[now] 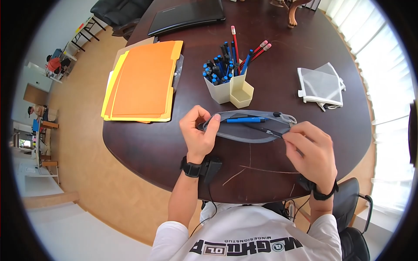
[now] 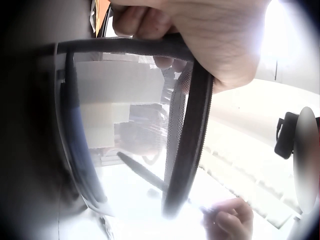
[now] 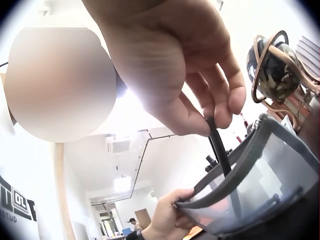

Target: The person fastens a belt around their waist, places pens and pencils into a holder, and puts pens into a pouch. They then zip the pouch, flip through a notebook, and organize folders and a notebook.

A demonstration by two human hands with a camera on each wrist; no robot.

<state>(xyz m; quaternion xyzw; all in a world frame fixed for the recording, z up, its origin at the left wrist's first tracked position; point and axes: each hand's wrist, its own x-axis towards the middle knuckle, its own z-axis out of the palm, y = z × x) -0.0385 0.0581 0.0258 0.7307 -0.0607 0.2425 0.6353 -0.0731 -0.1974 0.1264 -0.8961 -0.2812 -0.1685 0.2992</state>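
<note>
A grey mesh zipper pouch (image 1: 237, 138) is held unzipped above the near part of the table. My left hand (image 1: 198, 135) grips its left end, thumb over the rim. Between the thumb and fingers of my right hand (image 1: 314, 150) is a black pen (image 1: 266, 130), pinched near one end. In the right wrist view the black pen (image 3: 219, 147) slants down through the pouch's mouth, its lower part showing through the mesh. Inside the pouch lies a blue pen (image 1: 246, 120), with a dark pen beside it.
Beyond the pouch stands a pale hexagonal pen holder (image 1: 220, 92), full of blue and black pens plus red pencils. Orange and yellow folders (image 1: 143, 82) lie to the left, white mesh pouches (image 1: 320, 89) to the right. A closed black laptop (image 1: 187, 17) sits farther back.
</note>
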